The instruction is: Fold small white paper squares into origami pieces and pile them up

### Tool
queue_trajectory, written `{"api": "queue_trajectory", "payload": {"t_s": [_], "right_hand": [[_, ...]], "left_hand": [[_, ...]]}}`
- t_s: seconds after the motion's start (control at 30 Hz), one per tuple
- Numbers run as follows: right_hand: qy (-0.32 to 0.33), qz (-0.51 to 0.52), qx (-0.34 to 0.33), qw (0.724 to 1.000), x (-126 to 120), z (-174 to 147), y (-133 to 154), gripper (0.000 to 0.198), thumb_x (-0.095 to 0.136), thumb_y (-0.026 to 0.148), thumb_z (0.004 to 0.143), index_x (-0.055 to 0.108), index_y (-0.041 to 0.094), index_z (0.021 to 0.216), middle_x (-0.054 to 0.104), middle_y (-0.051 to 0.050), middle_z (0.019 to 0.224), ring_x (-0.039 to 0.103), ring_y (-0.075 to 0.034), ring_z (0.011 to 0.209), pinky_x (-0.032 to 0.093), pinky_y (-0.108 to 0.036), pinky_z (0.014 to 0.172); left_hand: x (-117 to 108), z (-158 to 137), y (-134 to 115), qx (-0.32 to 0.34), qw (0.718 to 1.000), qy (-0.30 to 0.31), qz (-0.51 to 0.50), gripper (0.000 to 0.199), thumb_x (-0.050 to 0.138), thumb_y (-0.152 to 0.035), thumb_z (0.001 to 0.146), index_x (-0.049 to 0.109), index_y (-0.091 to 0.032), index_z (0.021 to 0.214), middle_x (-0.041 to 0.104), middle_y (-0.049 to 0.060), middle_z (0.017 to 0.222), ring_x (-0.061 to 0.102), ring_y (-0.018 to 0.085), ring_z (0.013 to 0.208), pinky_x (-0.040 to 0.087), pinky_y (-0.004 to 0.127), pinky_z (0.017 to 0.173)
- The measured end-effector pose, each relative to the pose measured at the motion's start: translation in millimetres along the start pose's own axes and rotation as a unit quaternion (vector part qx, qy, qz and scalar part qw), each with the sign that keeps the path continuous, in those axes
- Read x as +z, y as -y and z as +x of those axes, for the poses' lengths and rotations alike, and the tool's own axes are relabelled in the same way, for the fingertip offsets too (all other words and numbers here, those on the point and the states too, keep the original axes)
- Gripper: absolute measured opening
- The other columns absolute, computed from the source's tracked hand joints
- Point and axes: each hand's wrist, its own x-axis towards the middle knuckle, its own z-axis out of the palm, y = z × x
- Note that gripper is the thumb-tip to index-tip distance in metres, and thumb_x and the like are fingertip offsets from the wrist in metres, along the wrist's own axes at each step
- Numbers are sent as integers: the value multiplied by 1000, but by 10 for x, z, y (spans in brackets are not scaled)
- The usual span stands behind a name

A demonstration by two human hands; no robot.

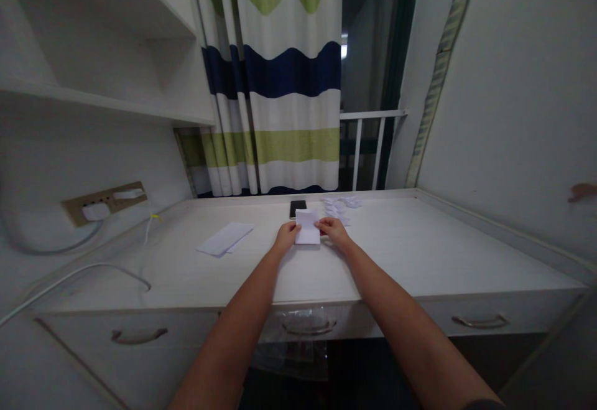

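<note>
Between my two hands is a small white sheet of paper (308, 229), raised a little above the desk and showing a faint crease. My left hand (286, 235) pinches its left edge, thumb in front. On the opposite edge my right hand (333, 229) grips it the same way, fingers partly behind the sheet. Just beyond the sheet lies a black phone (298, 206), its lower part covered from view. Several folded white paper pieces (336, 209) are heaped behind my right hand. To the left rests a small stack of white paper (227, 239).
The white desk (420, 242) has drawers with metal handles (138, 336) along its front. A socket strip (105, 201) with plugs and a white cable (84, 270) is at the left. A striped curtain (293, 111) hangs behind, and a shelf (107, 102) juts out upper left.
</note>
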Motion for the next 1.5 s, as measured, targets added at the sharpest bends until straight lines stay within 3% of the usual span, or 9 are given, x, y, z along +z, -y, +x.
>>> {"api": "queue_trajectory", "payload": {"t_s": [0.33,0.5,0.77,1.27,1.5], "right_hand": [[-14,39,9,999,17,-16,57,36,79,40,38,58,16,54,58,2,52,53,-11,51,46,-27,56],[-14,55,-8,998,11,-29,58,34,78,40,43,61,16,60,61,1,58,56,-12,56,48,-28,60],[-32,57,-9,998,4,-10,48,36,79,39,41,59,17,59,59,2,56,55,-12,56,47,-27,60],[-43,42,-14,998,-3,0,48,40,80,44,38,56,17,55,58,2,53,55,-12,53,48,-29,59],[-70,66,-16,995,12,13,40,41,80,43,36,57,17,57,59,2,54,55,-13,54,49,-30,60]], "left_hand": [[15,-19,-17,-16,1000,12,-10,10,60,-21,66,59,-12,61,55,0,54,50,12,57,37,22,55],[22,-30,-32,-20,1000,18,-17,9,59,-21,66,60,-12,63,56,-1,54,49,11,54,37,21,52],[20,-44,-36,-9,999,35,-9,14,60,-25,65,56,-13,58,52,-2,52,48,11,54,36,21,52],[12,1,68,-18,999,37,-2,17,64,-27,65,61,-10,62,58,1,56,51,13,58,37,22,54],[33,-7,29,-28,999,43,-10,11,61,-20,64,61,-10,64,58,1,57,50,11,54,37,22,54]]}}
